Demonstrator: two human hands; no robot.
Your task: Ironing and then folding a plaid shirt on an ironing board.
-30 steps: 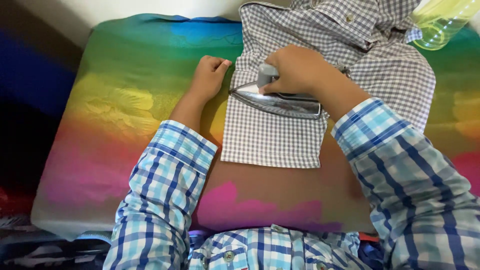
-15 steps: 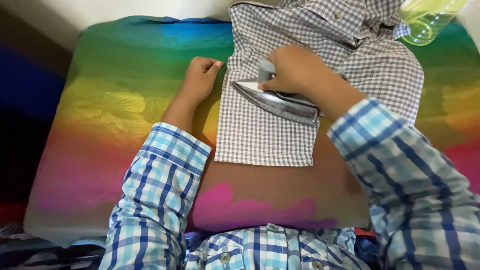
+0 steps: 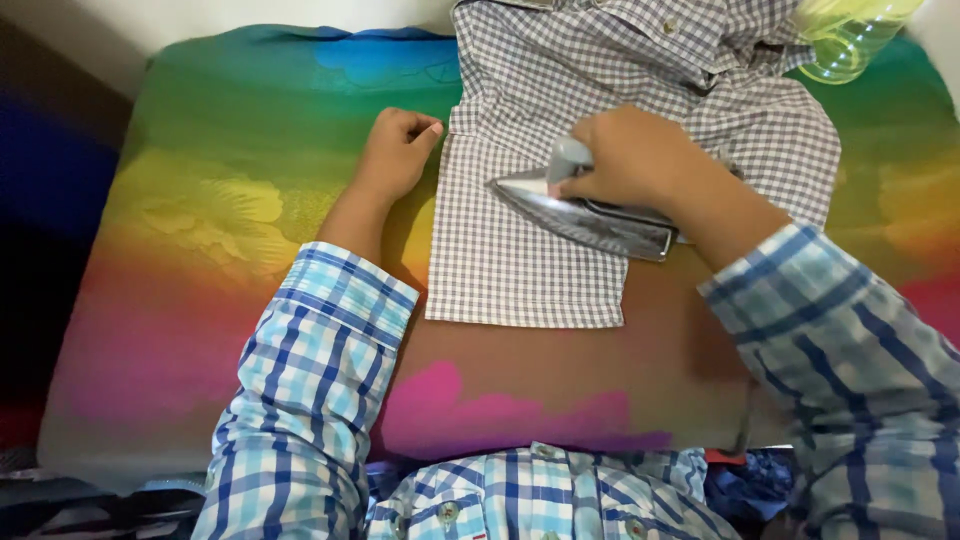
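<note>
Since a moment ago the iron (image 3: 585,212) has slid to the right and a little toward the person, its pointed nose now further in from the shirt's left edge, while the left hand has hardly shifted. Underneath everything lies one rainbow-coloured cloth (image 3: 230,200) spread over the table, padding it for pressing. On it lies one checked grey-and-white shirt (image 3: 530,250), a flat rectangular section pulled toward the person so the iron can run across it, the collar and the rest bunched at the far edge. One yellow-green plastic bottle (image 3: 850,40) sits at the far right corner, out of the iron's path. The right hand (image 3: 630,160) is wrapped closed around the iron's handle. The left hand (image 3: 398,152), fingers curled, pins the shirt's left edge to the cloth, seemingly to keep the fabric taut.
</note>
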